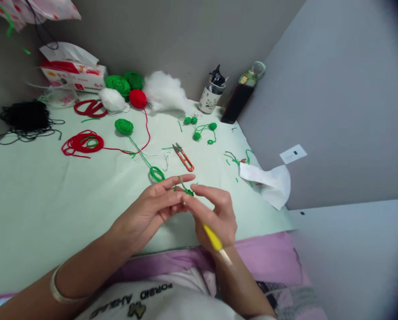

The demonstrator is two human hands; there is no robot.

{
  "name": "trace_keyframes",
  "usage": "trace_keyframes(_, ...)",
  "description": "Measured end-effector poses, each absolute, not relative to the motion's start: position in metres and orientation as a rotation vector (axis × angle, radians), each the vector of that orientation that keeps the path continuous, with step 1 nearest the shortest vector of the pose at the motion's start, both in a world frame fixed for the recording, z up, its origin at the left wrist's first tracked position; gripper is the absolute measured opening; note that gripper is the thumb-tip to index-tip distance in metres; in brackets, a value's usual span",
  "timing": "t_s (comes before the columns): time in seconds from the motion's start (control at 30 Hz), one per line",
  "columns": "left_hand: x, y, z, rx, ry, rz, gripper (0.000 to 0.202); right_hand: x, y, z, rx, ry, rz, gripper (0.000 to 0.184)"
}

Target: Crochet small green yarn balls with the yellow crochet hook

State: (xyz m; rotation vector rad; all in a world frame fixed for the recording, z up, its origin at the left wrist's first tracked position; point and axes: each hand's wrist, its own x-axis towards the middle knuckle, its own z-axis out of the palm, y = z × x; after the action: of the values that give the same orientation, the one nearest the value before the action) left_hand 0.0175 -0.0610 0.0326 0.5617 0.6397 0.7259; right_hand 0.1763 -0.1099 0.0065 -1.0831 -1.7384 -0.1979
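My left hand (162,200) pinches a small piece of green crochet work (188,192), with green yarn passing over its raised index finger. In my right hand (215,213) is a crochet hook (212,237) with a yellow handle; its tip is hidden at the green work where both hands meet. A loose coil of green yarn (156,174) lies just beyond my left hand, with a strand running back to a green yarn ball (124,127). Orange thread snips (183,157) rest on the table beyond my fingers.
Red yarn (83,143), red-handled scissors (91,108), black yarn (25,116) and a tissue box (75,75) are at the left. White stuffing (165,91), a pen jar (212,94) and a dark bottle (240,98) stand along the wall. Small green pieces (197,136) and white paper (268,182) lie at the right.
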Motion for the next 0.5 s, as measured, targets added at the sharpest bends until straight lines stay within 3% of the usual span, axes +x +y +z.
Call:
trace_keyframes(0.2, 0.017, -0.060, 0.032, 0.665, 0.689, 0.843, 0.033, 0.176, -0.106, 0.021, -0.951, -1.282, 0.454, 0.020)
trace_keyframes(0.33, 0.020, -0.066, 0.033, 0.769, 0.657, 0.826, 0.035, 0.171, -0.102, 0.023, -0.959, -1.293, 0.491, 0.017)
trace_keyframes(0.5, 0.022, -0.066, 0.030, 0.790, 0.706, 0.862, 0.029, 0.171, -0.107, 0.018, -1.019, -1.386, 0.416, 0.027)
